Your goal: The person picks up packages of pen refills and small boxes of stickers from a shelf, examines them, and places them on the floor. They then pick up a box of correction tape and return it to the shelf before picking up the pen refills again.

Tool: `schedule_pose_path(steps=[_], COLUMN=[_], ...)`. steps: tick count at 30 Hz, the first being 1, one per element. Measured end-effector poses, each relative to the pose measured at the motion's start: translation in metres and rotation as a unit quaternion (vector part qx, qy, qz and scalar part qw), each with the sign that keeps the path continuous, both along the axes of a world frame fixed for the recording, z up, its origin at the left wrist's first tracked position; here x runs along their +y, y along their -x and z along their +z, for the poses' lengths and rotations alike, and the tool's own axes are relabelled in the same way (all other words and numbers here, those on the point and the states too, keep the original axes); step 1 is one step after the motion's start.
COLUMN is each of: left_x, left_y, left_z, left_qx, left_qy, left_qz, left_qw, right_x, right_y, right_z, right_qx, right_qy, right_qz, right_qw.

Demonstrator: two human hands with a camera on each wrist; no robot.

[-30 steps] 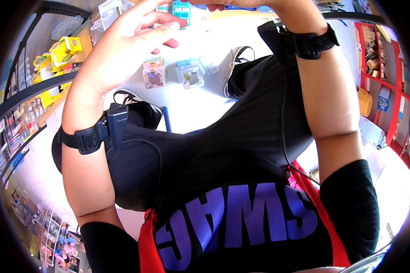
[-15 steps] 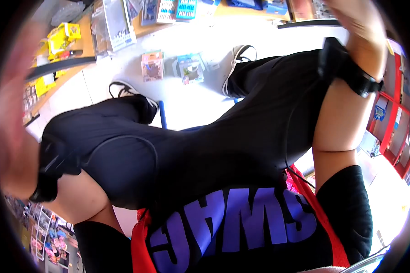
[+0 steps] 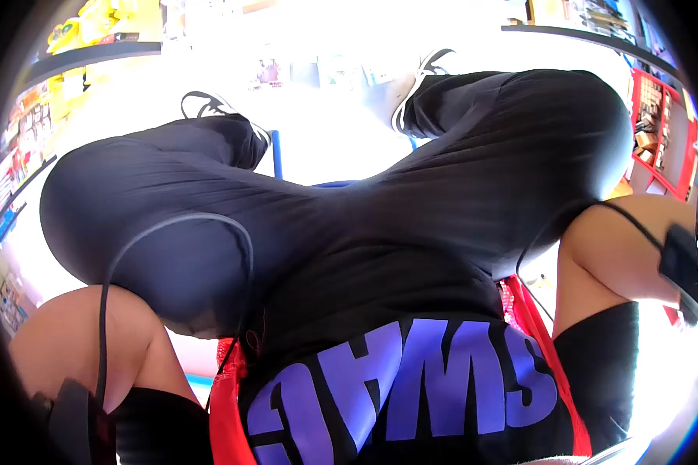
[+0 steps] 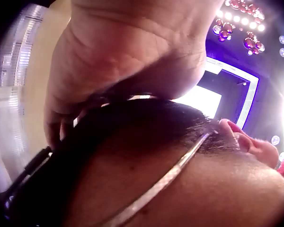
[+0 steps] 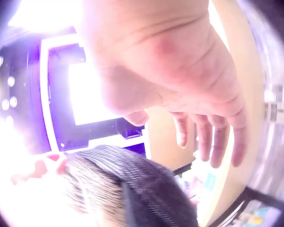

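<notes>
Both hands are raised to the person's head and lie outside the head view, which shows only the bent forearms. In the left wrist view my left hand (image 4: 132, 47) is right at the dark hair at the top of the head, its fingers pointing down and partly hidden behind it. A thin glasses arm (image 4: 165, 182) runs toward the ear below. The right wrist view has my right hand (image 5: 175, 75) beside the head, fingers loosely extended and spread, nothing between them. A dark ribbed band (image 5: 142, 177) wraps the head just below this hand.
Black wrist cameras (image 3: 682, 260) with cables sit on both forearms. Between the shoes, two small packaged boxes, one of them pinkish (image 3: 268, 72), stand on the overexposed white floor. Yellow goods (image 3: 93, 23) are at the far left, a red shelf (image 3: 659, 132) at the right.
Both hands have moved away from the area above the floor, apart and back up to the head, leaving the head view. The scene in front has become much brighter.
</notes>
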State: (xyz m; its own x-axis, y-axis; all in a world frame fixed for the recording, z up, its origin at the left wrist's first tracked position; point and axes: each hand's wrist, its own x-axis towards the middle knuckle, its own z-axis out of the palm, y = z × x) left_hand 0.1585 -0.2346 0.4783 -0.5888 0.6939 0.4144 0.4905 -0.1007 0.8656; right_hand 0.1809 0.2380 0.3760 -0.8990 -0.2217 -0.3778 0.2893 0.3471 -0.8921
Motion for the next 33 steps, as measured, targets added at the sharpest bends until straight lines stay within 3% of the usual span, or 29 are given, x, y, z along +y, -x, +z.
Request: schedule_pose_path(steps=[6,22,28,33], left_x=[-0.012,-0.049,-0.044,-0.034], left_y=[0.002,-0.01,0.001,0.012], left_z=[0.01,0.037,0.052,0.064], left_qx=[-0.05,-0.213,-0.275,-0.331], left_qy=[-0.001,-0.138,-0.195,-0.234], left_qz=[0.007,0.009,-0.004,-0.022], left_qw=[0.999,0.967,0.942,0.914], right_x=[0.016,0.037,0.015,-0.034], right_y=[-0.007,-0.033,-0.042,-0.031], right_z=[-0.031,-0.05,0.007,0.058], right_qx=[-0.013,0.019,0.127,0.248], right_qy=[-0.014,-0.043,0.027,0.159], right_qz=[-0.02,-0.077,-0.036,0.083], right_qw=[1.0,0.996,0.991,0.952])
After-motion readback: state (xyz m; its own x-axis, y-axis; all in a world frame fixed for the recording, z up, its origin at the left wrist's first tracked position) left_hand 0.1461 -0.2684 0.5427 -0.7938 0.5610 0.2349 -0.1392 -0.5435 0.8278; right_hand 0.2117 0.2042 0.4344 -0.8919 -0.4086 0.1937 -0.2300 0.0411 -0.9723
